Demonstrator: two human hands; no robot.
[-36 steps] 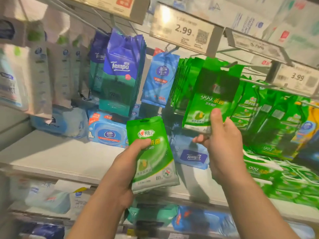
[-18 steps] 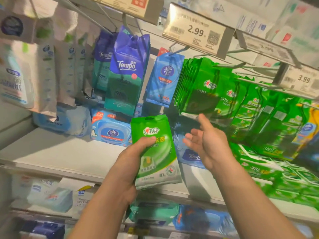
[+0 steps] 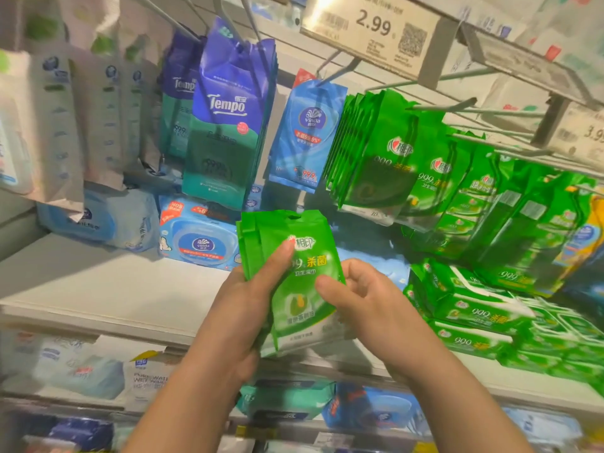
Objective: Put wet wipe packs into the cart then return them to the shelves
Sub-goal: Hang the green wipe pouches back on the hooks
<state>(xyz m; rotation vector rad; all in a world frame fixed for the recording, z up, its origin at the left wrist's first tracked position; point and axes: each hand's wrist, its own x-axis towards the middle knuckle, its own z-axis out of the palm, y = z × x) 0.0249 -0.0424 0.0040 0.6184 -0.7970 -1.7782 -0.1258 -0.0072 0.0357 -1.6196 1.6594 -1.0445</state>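
While white packs [image 3: 62, 125] hang blurred at upper left, blue Tempo packs [image 3: 228, 112] hang on hooks just right of them, same spot as before. Below, a Vinda box [image 3: 199, 240] sits on the white shelf [image 3: 98, 289], lower left of centre. Left hand [image 3: 238, 318] at centre grips a stack of green packs [image 3: 294, 282], thumb stretched up across the front pack, fingers curled behind. Half a second ago only one pack face showed; now several edges fan out at the stack's upper left. The stack is held upright in front of the shelf edge, touching no shelf or hook. Right hand [image 3: 366, 299], which was open and off the stack half a second ago, now meets its right edge at centre frame: thumb lies on the front face, fingers curl behind, a pinch on the front pack. A blue Vinda pack [image 3: 307, 132] hangs above centre. Right of it, green hanging packs [image 3: 385, 155] sit on a hook under the 2.99 tag [image 3: 376, 31]; a second ago the right hand was pinching the front one there. Green flat packs [image 3: 474, 308] lie stacked on the shelf at lower right.
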